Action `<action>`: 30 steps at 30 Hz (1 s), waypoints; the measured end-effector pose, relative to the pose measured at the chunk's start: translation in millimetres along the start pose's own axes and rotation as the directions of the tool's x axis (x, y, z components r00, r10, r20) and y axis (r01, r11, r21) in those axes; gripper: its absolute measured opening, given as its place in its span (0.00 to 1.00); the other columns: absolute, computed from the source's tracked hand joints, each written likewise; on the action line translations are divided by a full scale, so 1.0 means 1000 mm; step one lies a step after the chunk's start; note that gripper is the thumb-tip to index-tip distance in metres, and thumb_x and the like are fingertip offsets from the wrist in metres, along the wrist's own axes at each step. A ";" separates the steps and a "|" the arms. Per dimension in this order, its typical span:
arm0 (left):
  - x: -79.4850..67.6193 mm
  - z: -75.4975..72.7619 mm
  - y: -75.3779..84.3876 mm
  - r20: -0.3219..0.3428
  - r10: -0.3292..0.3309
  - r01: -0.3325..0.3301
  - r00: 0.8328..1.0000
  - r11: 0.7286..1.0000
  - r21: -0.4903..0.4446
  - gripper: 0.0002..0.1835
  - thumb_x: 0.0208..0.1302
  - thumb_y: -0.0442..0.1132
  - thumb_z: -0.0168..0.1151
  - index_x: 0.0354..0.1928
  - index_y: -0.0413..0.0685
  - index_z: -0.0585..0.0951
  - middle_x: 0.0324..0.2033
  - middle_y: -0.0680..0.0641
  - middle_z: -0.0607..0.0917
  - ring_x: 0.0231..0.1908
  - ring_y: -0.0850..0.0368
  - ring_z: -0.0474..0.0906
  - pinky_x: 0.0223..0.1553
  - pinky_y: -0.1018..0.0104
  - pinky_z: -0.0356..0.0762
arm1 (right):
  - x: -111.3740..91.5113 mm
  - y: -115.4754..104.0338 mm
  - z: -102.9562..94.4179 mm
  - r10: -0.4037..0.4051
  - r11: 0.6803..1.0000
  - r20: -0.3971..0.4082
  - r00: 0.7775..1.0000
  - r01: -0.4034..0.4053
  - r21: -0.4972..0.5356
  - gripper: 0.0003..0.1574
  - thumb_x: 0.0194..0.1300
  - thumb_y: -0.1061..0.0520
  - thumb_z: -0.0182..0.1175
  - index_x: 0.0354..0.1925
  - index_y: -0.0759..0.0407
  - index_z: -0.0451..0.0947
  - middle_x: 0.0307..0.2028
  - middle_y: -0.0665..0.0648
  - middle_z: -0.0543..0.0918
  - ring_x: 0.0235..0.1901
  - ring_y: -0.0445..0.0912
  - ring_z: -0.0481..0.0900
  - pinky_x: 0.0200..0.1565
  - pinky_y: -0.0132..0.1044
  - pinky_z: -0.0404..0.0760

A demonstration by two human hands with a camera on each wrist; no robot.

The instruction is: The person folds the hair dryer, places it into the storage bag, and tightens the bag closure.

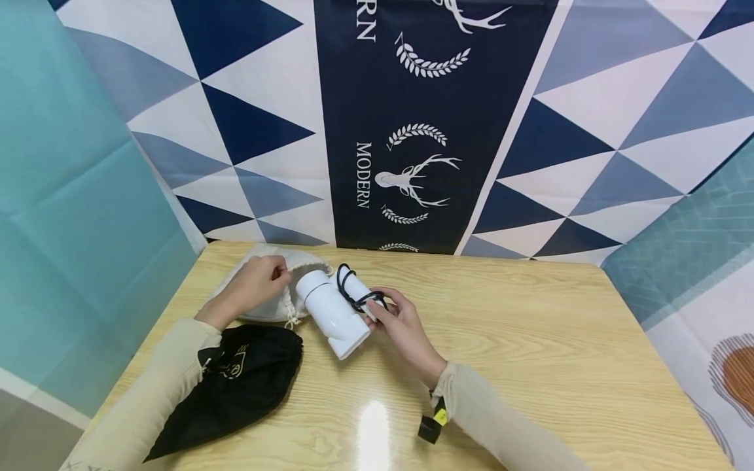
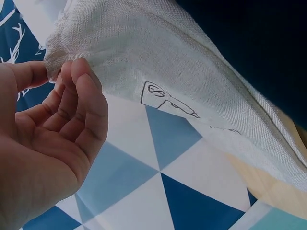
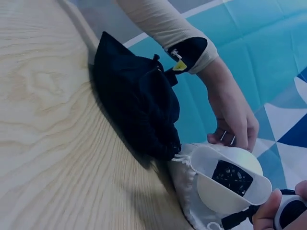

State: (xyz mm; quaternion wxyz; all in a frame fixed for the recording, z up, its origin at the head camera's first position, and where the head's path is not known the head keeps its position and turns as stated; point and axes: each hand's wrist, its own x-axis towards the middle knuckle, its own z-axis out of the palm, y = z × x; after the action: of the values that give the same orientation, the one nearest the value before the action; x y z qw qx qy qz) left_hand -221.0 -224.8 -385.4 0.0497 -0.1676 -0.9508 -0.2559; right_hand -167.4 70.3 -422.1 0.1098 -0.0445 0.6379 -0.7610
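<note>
My left hand pinches the mouth of a pale cloth drawstring bag, thumb against fingertips on the fabric edge. A small line drawing marks the bag's side in the left wrist view. Right at the bag's mouth is a white folding hair dryer, slanting across it in the head view. My right hand grips the dryer's folded handle, where a black cord is looped around it. The dryer's flared nozzle faces the right wrist camera, showing a dark grille inside.
A black drawstring bag with a gold print lies on the wooden table, under my left forearm. Behind the table hangs a patterned cloth, and a teal panel stands along the left.
</note>
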 end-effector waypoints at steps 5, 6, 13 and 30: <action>-0.002 0.005 0.003 0.017 -0.007 0.008 1.000 1.000 -0.017 0.10 0.68 0.37 0.57 0.27 0.46 0.78 0.16 0.52 0.73 0.17 0.58 0.66 0.23 0.63 0.66 | 0.011 0.008 0.007 0.068 0.997 0.075 0.995 -0.071 0.038 0.24 0.73 0.60 0.57 0.64 0.67 0.69 0.43 0.63 0.80 0.32 0.42 0.80 0.36 0.31 0.79; -0.003 0.005 0.003 0.022 -0.010 0.010 1.000 1.000 -0.018 0.10 0.69 0.37 0.57 0.27 0.46 0.78 0.16 0.52 0.73 0.17 0.58 0.66 0.23 0.63 0.66 | 0.012 0.009 0.008 0.078 0.996 0.089 0.993 -0.081 0.038 0.24 0.73 0.60 0.57 0.64 0.66 0.69 0.43 0.62 0.80 0.32 0.42 0.80 0.36 0.31 0.79; -0.003 0.007 0.005 0.028 -0.002 0.003 1.000 1.000 -0.031 0.10 0.69 0.36 0.57 0.28 0.45 0.78 0.15 0.51 0.71 0.17 0.58 0.65 0.22 0.64 0.65 | 0.023 0.015 0.012 0.069 0.997 0.170 0.983 -0.072 0.010 0.24 0.72 0.62 0.58 0.63 0.67 0.69 0.41 0.60 0.80 0.31 0.42 0.79 0.36 0.31 0.79; -0.004 0.010 0.019 0.078 0.037 -0.036 0.996 0.999 -0.021 0.09 0.72 0.37 0.57 0.30 0.48 0.77 0.17 0.52 0.71 0.19 0.58 0.65 0.24 0.64 0.65 | 0.044 0.023 0.027 0.053 0.998 0.194 0.980 -0.047 -0.033 0.24 0.73 0.61 0.57 0.64 0.62 0.70 0.39 0.59 0.80 0.34 0.43 0.80 0.39 0.31 0.80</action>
State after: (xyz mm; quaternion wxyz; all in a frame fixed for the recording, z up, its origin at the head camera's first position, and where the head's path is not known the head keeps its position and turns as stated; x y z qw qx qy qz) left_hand -210.6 -205.0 -386.0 0.0156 -0.1954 -0.9462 -0.2575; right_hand -202.1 31.3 -442.6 0.1901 -0.1042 0.6358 -0.7408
